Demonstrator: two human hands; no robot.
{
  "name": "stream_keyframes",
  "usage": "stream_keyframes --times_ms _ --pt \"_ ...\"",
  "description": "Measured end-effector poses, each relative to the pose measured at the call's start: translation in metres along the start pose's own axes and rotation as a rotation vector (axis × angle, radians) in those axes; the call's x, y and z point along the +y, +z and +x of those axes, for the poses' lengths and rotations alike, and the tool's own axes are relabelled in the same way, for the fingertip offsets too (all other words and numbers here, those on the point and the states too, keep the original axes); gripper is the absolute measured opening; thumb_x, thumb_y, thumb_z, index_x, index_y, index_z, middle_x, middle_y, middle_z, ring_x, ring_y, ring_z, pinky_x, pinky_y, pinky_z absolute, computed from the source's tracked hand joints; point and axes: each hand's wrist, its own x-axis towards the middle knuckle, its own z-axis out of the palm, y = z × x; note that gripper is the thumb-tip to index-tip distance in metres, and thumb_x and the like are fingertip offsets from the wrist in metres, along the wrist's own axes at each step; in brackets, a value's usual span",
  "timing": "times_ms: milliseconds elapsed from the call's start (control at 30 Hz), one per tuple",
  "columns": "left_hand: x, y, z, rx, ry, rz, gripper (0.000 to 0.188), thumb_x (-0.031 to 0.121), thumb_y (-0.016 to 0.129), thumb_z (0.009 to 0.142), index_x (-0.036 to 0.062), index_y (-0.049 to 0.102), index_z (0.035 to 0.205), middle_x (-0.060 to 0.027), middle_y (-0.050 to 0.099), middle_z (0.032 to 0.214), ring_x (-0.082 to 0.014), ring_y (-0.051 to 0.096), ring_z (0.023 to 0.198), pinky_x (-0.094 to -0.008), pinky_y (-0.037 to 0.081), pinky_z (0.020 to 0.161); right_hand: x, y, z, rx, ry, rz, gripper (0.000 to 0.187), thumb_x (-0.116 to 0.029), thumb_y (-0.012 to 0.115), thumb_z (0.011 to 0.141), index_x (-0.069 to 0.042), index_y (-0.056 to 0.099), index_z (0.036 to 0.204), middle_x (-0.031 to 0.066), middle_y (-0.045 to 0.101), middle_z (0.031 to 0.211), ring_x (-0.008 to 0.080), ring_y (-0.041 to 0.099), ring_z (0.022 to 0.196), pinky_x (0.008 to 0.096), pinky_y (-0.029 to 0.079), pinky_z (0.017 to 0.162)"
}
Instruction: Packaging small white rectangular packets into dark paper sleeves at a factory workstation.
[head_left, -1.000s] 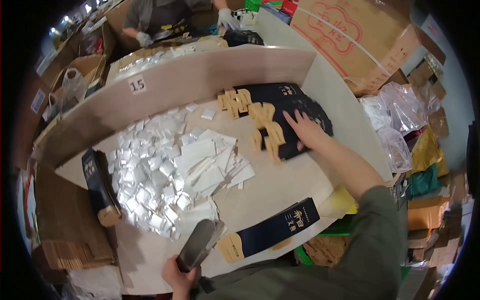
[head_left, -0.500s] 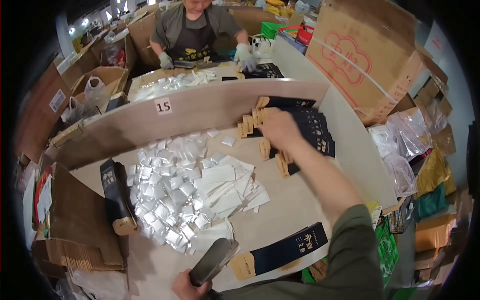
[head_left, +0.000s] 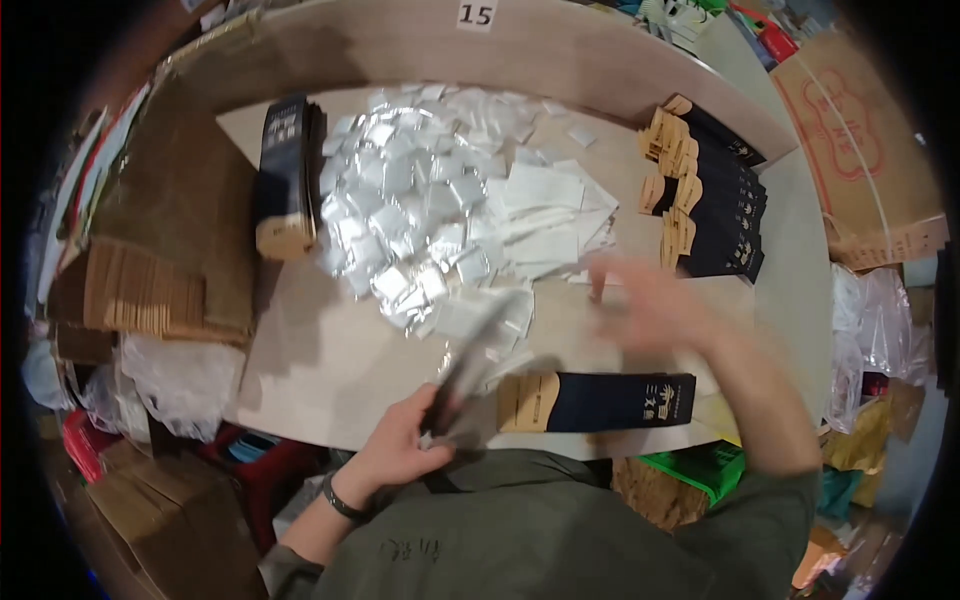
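Observation:
My left hand is closed around a long, flat, dark piece, blurred by motion, held tilted over the table's near edge. My right hand hangs above the table, its fingers smeared by movement; whether they hold anything I cannot tell. Just beyond it lies a fan of flat white packets, beside a large heap of small shiny silver sachets. A stack of dark navy sleeves with tan ends lies between my hands at the near edge. More navy-and-tan sleeves overlap in rows at the right.
Another navy-and-tan stack stands left of the sachets, next to a brown cardboard box. A raised board borders the table's far side. Beyond the right wall are a large carton and clear plastic bags.
My right hand has drawn back from the right-hand sleeve rows toward me. The left hand still grips the dark piece. My view has tipped downward, and the co-worker is out of sight.

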Motion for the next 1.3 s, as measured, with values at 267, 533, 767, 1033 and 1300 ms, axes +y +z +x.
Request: stream_keyframes --times_ms 267,533,767,1033,1300 --pt "0.018 0.031 0.018 -0.437 0.236 0.22 0.033 0.01 0.069 0.071 -0.0006 0.057 0.1 -0.0181 0.056 0.1 -0.0351 0.06 0.091 -0.0379 0.05 0.077 -0.041 0.134 -0.05 0.104 -0.255 -0.175 0.067 -0.036 0.079 0.073 0.002 0.054 0.122 0.0243 0.053 0.127 0.0432 0.051 0.117 0.0495 0.042 0.098" --pt "-0.007 0.015 0.061 0.143 0.025 0.414 0.029 0.02 0.069 0.072 0.002 0.057 0.092 -0.0188 0.059 0.085 -0.0391 0.061 0.084 -0.0435 0.049 0.072 -0.081 0.147 -0.039 0.204 0.19 -0.152 0.034 -0.037 0.067 0.087 -0.004 0.063 0.078 0.0154 0.065 0.069 0.0339 0.065 0.063 0.044 0.051 0.058" --pt "-0.027 -0.008 0.013 0.26 0.22 0.689 0.047 0.017 0.074 0.07 0.0057 0.055 0.112 -0.0158 0.061 0.096 -0.0382 0.062 0.087 -0.0431 0.051 0.074 -0.085 0.161 -0.026 0.311 0.212 -0.071 0.029 -0.031 0.061 0.089 -0.003 0.064 0.081 0.0164 0.065 0.068 0.0363 0.066 0.067 0.0466 0.051 0.061" --pt "-0.025 -0.049 -0.037 0.049 0.175 0.859 0.061 0.013 0.08 0.068 0.0062 0.055 0.124 -0.0146 0.064 0.1 -0.0365 0.063 0.09 -0.0433 0.052 0.076 -0.083 0.158 -0.016 0.275 0.276 0.231 0.017 -0.021 0.063 0.078 -0.006 0.062 0.07 0.0137 0.064 0.065 0.0343 0.064 0.066 0.0439 0.05 0.061" --pt "-0.01 -0.04 0.033 0.284 0.414 0.847 0.044 0.026 0.074 0.08 0.008 0.06 0.118 -0.0137 0.063 0.103 -0.0367 0.061 0.095 -0.0435 0.051 0.079 -0.078 0.125 0.04 0.244 -0.169 -0.045 0.014 -0.021 0.067 0.083 -0.007 0.066 0.08 0.0136 0.063 0.08 0.0351 0.063 0.079 0.0444 0.051 0.071"
